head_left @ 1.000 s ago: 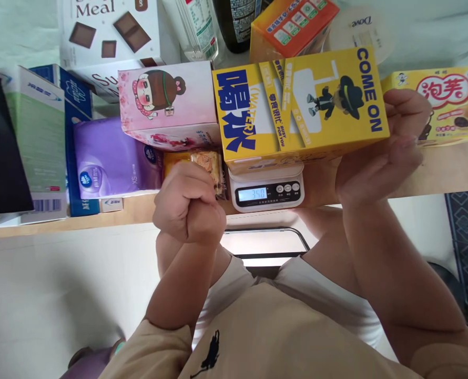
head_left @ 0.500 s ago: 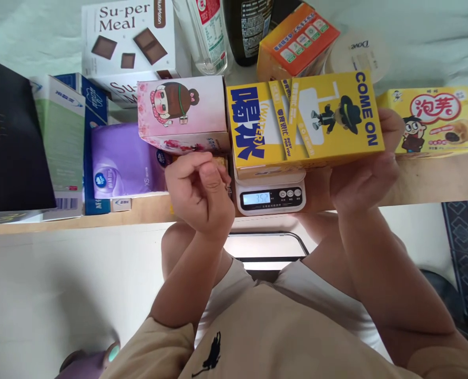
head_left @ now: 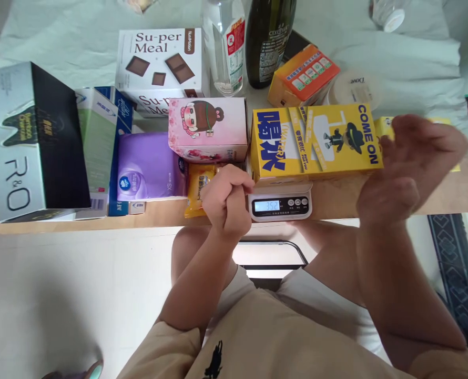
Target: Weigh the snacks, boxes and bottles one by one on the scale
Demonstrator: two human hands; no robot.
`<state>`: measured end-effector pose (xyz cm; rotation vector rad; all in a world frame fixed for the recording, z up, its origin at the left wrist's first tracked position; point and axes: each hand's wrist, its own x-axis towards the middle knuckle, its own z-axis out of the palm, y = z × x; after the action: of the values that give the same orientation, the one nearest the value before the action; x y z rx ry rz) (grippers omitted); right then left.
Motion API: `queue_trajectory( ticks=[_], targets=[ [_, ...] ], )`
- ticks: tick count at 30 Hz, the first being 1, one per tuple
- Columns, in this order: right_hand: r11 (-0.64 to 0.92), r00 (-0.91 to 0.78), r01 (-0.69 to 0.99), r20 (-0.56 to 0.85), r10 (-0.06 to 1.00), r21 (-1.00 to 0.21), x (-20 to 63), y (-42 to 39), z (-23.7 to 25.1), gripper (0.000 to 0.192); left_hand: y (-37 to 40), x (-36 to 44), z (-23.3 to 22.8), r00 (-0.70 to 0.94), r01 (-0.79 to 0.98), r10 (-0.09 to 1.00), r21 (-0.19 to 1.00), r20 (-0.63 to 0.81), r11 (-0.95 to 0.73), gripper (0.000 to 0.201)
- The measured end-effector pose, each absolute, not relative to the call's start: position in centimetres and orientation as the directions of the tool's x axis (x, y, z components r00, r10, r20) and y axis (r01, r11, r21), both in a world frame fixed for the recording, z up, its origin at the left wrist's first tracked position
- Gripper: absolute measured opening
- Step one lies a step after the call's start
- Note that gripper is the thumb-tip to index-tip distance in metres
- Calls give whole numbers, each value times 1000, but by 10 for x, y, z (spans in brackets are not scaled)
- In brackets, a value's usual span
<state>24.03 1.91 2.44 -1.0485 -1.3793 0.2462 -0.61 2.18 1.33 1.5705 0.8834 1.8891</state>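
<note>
1. Right hand [head_left: 411, 168] motion-blurred; covers most of the yellow box [head_left: 384, 126] behind it.
2. Scale [head_left: 280, 202] platform hidden under the yellow carton [head_left: 316, 142].
3. Clear bottle [head_left: 226, 47] and dark bottle [head_left: 268, 42] tops cut off by the top edge.

The person wore a beige short-sleeved top [head_left: 281, 342] with a small black figure emblem [head_left: 215, 359] on it, and white shorts; both forearms were bare.
</note>
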Motion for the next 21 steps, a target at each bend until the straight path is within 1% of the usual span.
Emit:
queue_trajectory(
  ticks=[1,3,4,6,8,9,11,15,17,19,20,21],
  targets=[
    [548,177,489,692,700,-679,239,18,38,54,21,-7,14,-186,2,756,769,628,-639,29],
    [534,-54,620,648,760,-575,236,18,66,58,19,-8,16,-179,-13,768,779,615,-627,36],
    [524,-185,680,572,799,-513,234,20,77,63,18,-9,17,-175,-19,769,778,615,-628,39],
    [518,-399,772,353,846,-369,230,27,95,75,16,-10,20,-168,-29,761,769,627,-639,40],
    [530,-503,818,169,848,-223,228,38,105,84,15,-12,23,-169,-38,754,760,635,-649,38],
    [543,-532,823,108,840,-168,228,44,108,85,15,-14,24,-173,-44,754,760,633,-648,38],
    [559,-561,822,21,828,-105,230,56,112,88,15,-18,27,-185,-63,760,764,623,-642,38],
    [536,-539,842,-78,839,-51,230,68,117,100,16,-26,33,-216,-117,768,765,603,-633,39],
    [516,-516,856,-71,854,-19,225,66,121,93,16,-30,36,-235,-144,770,763,593,-631,38],
    [494,-494,869,-23,869,17,220,62,131,84,16,-33,38,-256,-168,772,759,582,-628,37],
    [473,-474,880,9,881,50,220,61,140,86,16,-35,39,-265,-179,773,758,576,-627,36],
    [445,-450,891,41,892,84,222,63,151,93,16,-37,40,-272,-190,774,757,571,-625,36]
  ],
)
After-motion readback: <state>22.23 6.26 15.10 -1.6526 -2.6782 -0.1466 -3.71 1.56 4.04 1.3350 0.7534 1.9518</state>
